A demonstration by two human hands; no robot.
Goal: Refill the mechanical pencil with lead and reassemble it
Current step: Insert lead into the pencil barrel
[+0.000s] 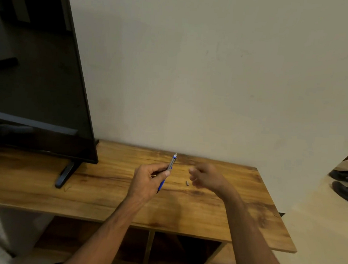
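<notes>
The left hand (pixel 147 181) pinches the mechanical pencil (pixel 169 168) above the worktop (pixel 103 193), open end tilted up. The right hand (pixel 204 176) hovers just right of the pencil, fingers curled; any lead held is too small to tell. A small cap (pixel 187 183) lies right of the pencil. Best keep the barrel steady. No writing is legible.

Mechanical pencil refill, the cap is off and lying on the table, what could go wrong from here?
1. The small cap lies loose on the wooden table beside the right hand; a brush of that hand could roll it away or off the edge.
2. The left hand holds the pencil tilted, open end up; tipping it further could spill any lead inside.
3. Whether the right hand pinches lead cannot be told; thin lead snaps easily if squeezed.
</notes>
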